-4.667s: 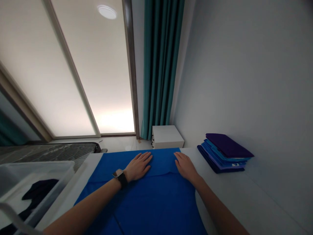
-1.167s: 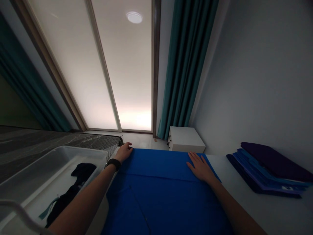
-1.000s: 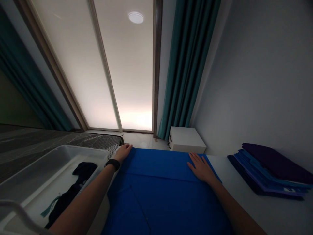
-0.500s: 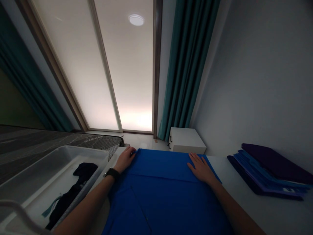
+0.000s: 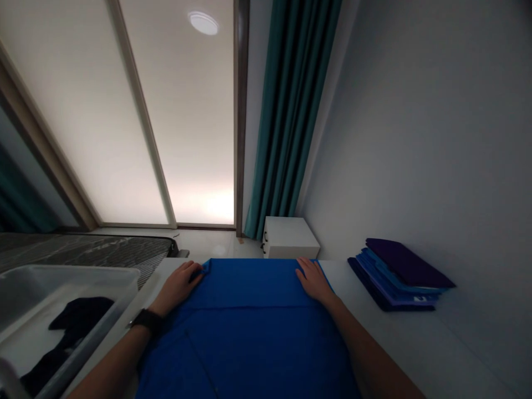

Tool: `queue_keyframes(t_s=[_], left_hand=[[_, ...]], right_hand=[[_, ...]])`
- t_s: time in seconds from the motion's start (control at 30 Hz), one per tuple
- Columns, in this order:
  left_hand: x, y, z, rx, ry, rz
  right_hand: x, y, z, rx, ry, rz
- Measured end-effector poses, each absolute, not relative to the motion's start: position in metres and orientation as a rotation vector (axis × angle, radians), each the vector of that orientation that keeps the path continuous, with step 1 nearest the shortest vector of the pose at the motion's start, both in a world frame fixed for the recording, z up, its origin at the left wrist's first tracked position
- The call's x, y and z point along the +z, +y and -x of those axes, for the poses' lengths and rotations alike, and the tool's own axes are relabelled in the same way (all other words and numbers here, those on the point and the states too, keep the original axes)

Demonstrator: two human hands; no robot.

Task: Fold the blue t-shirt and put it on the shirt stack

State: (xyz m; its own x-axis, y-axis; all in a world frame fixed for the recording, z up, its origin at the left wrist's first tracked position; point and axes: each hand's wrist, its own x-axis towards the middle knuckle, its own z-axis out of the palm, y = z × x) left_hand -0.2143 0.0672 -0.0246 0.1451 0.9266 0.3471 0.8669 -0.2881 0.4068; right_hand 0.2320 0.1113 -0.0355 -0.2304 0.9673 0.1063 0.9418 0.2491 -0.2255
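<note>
A blue garment lies spread over the white table in front of me, with a crease running across it and a slanting seam at its lower left. At its far left corner, my left hand is closed, the fingertips pinching the cloth edge, which bunches up slightly there. My right hand rests flat near the far right corner, fingers apart, palm down on the fabric. A dark watch is on the left wrist.
To the left stands a translucent plastic bin with dark clothing inside. A stack of folded purple and blue clothes sits on the table's right side. Beyond the table are a white cabinet, a teal curtain and a dark mattress.
The view has swung to the right, so everything appears farther left. My left hand now pinches the garment's far left corner, which is bunched up a little. The right hand stays flat on the cloth.
</note>
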Motion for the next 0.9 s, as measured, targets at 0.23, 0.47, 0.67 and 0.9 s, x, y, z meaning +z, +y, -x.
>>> queue_keyframes(t_s=[0.23, 0.47, 0.67, 0.9], left_hand=[[-0.021, 0.066, 0.213, 0.809, 1.844, -2.276], [-0.014, 0.064, 0.209, 0.800, 1.837, -2.251], [-0.010, 0.062, 0.208, 0.859, 1.834, -2.161], [0.009, 0.068, 0.217, 0.879, 2.052, -1.837]], right_hand=[[-0.040, 0.138, -0.279, 0.087, -1.989, 1.987], [-0.044, 0.160, -0.294, 0.183, -1.944, 1.953], [-0.036, 0.161, -0.297, 0.266, -1.902, 1.843], [-0.022, 0.161, -0.301, 0.574, -1.773, 1.754]])
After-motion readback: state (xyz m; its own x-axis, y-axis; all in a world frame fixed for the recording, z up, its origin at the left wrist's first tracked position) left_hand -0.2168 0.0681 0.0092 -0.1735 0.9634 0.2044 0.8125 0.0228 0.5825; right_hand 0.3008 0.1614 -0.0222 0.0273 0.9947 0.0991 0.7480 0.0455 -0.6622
